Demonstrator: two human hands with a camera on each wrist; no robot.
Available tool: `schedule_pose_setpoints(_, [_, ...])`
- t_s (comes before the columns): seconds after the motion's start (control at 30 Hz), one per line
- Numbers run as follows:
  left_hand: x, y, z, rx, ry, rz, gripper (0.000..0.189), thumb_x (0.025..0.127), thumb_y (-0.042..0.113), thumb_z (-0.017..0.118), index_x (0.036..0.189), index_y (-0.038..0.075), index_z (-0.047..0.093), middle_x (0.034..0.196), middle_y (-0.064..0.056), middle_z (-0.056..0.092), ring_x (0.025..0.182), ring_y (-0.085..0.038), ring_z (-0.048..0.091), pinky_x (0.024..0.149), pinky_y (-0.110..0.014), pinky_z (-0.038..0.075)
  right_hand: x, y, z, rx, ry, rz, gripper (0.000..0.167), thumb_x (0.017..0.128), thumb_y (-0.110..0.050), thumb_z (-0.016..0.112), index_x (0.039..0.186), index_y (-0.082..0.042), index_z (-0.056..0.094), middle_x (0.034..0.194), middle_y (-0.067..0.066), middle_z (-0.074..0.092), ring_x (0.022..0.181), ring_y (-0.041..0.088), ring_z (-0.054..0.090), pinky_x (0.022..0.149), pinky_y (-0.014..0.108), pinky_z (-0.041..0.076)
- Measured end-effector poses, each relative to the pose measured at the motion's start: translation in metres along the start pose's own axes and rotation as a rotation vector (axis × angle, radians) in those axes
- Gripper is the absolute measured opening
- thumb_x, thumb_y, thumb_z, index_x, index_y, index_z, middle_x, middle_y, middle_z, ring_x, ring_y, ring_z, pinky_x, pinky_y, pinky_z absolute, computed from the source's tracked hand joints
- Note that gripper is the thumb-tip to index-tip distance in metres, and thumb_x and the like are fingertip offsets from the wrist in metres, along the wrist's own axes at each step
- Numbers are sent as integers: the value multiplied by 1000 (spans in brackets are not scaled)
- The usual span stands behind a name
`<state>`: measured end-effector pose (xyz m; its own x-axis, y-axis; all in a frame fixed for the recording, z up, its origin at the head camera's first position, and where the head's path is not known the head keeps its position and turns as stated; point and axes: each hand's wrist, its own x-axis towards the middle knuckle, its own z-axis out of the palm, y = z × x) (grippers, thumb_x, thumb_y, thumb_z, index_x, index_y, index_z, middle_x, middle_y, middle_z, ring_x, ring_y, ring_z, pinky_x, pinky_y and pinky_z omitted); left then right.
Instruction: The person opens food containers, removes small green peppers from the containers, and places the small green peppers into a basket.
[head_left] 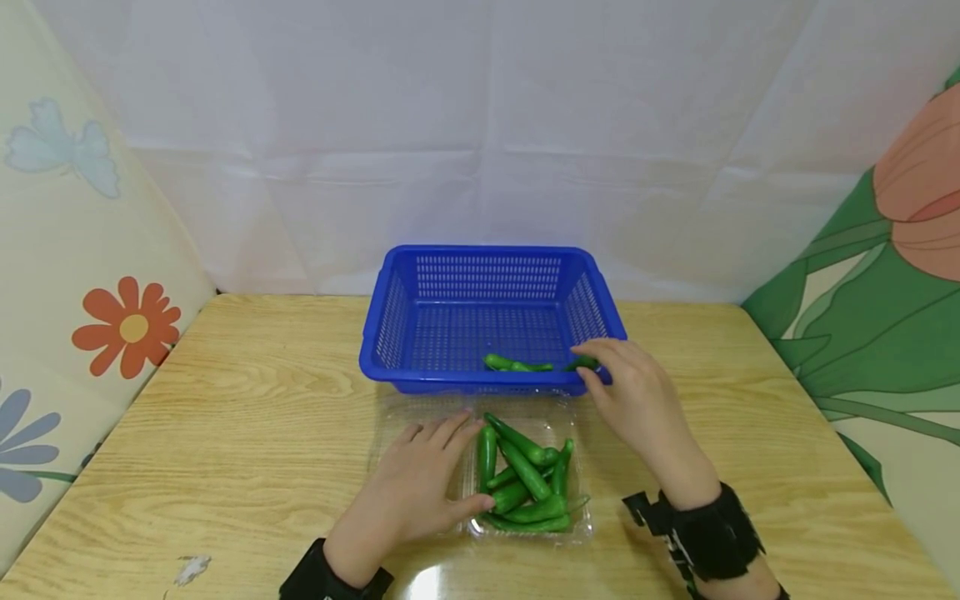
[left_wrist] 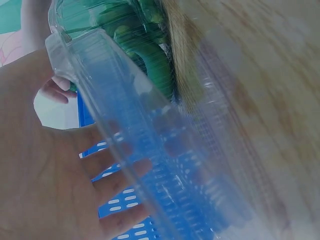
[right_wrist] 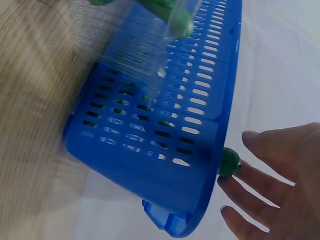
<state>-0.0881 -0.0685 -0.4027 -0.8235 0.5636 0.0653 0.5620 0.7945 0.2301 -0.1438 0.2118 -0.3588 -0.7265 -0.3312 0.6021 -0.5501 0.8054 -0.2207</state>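
Note:
My left hand (head_left: pixel 420 475) lies with spread fingers over a clear plastic container (head_left: pixel 581 533), its thumb beside the green peppers (head_left: pixel 528 471) heaped there. In the left wrist view the fingers (left_wrist: pixel 120 185) show straight through the clear plastic wall. My right hand (head_left: pixel 637 396) is at the front right corner of the blue basket (head_left: pixel 491 379). One green pepper (right_wrist: pixel 229 162) shows at the basket rim by its fingertips; the thumb stands apart from it. Farther left inside the basket lie other green peppers (head_left: pixel 517 364), partly hidden by the front wall.
The basket stands behind the container on a wooden table (head_left: pixel 262 417). A white cloth (head_left: pixel 480 150) hangs at the back. Printed panels with a red flower (head_left: pixel 135 327) and a large pink flower (head_left: pixel 926 183) flank the table. A pale worn patch (head_left: pixel 193 569) marks the front left.

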Motion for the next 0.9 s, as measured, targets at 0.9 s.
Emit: schedule_pose_setpoints(0.9, [0,0,0,15,4,7,86,88,68,57,152,14,38,155,-8,38,137,-29,43,110,-51,37,0,-27,-11,235,-138,-211,28,78,5,79,103,-6,73,99,2,74,88,17,69,72,30,59])
